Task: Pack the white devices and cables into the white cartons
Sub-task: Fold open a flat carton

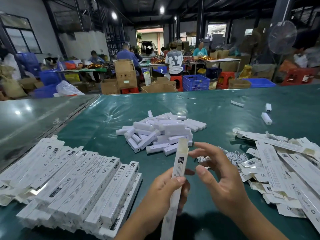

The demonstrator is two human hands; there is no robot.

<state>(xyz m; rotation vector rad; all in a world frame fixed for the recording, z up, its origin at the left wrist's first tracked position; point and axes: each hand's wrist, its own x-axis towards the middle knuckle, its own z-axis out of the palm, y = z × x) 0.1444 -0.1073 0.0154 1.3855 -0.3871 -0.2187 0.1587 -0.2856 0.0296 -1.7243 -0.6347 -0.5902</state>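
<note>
Lowest in the frame, just right of centre, two bare hands meet over a green bench (pixel 107 118). From the lower left, the left hand (pixel 164 189) curls its fingers and thumb round a long, slim white carton (pixel 179 163), which stands tilted with its open flap uppermost. Coming from the lower right, the right hand (pixel 220 174) hovers just beside that carton with fingers spread and relaxed, holding nothing. At lower left, a stack of filled cartons (pixel 78 184) lies in neat overlapping rows. At right, flat empty cartons (pixel 280 161) sprawl in a loose heap, with a small tangle of white cables (pixel 237 155) at its near edge, just beyond the right hand. Farther back at centre sits a pile of white devices (pixel 161 132). Beyond the bench, in the upper half of the frame, workers stand among cardboard boxes, blue crates (pixel 195 82) and red stools.
</note>
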